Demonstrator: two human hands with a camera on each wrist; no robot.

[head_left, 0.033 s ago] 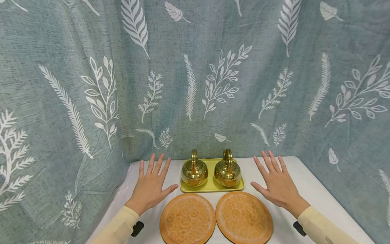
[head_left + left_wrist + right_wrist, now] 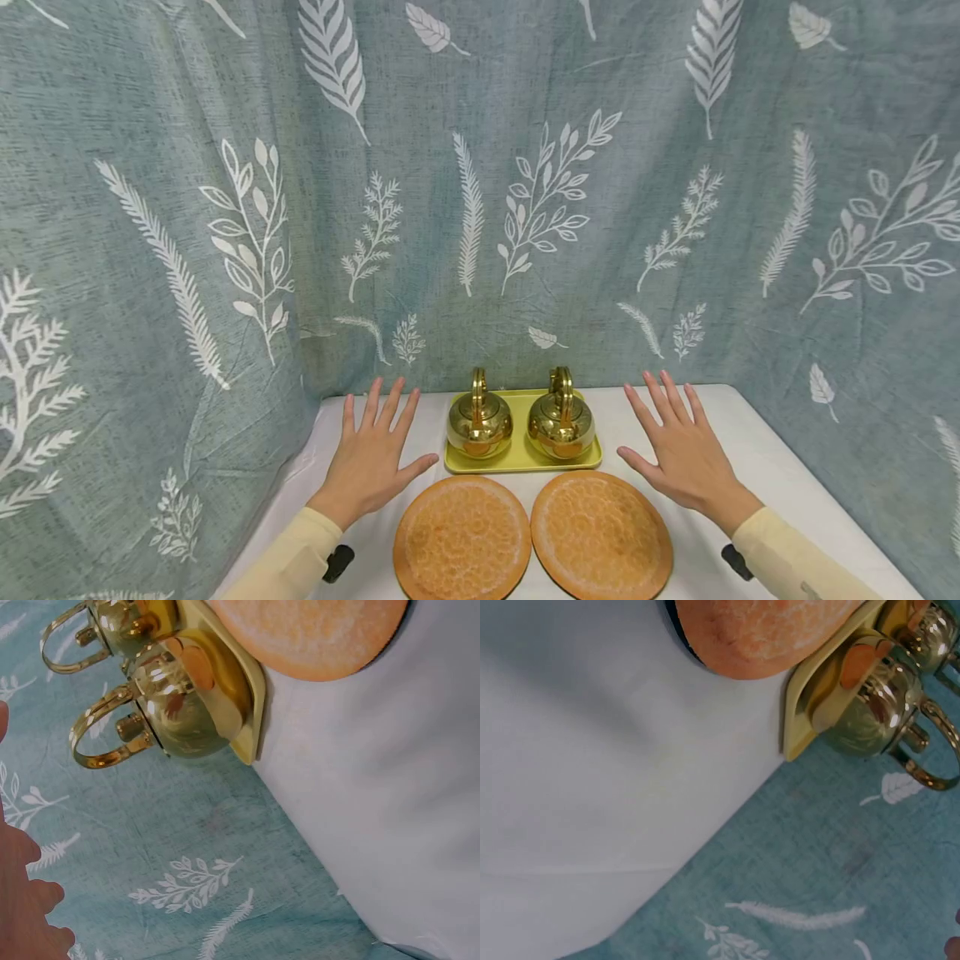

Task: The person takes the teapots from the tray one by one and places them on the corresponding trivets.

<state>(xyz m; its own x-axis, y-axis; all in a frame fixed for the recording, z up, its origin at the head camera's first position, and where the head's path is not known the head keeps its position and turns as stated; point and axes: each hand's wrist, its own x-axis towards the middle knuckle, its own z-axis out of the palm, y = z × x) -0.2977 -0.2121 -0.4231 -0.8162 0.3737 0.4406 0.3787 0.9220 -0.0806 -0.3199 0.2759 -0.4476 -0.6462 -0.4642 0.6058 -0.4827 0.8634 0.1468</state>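
Note:
My left hand [image 2: 369, 468] is held palm down with its fingers straight and spread, left of a yellow tray [image 2: 520, 425]. To the tray's right, my right hand [image 2: 688, 462] has the same spread pose. Neither hand holds anything. Two shiny gold kettles with arched handles stand on the tray, a left kettle [image 2: 480, 433] and a right kettle [image 2: 561, 435]. Closer to me, two flat round orange discs with mottled tops lie side by side, a left disc [image 2: 461, 537] and a right disc [image 2: 602, 533]. The wrist views catch only bits of the fingers [image 2: 30, 900] at their edges.
A white-covered table [image 2: 757, 467] bears all of this. Blue-green curtains [image 2: 420, 250] with white leaf prints hang behind it and on both sides. A dark band [image 2: 340, 563] sits under the left wrist, another [image 2: 737, 562] under the right.

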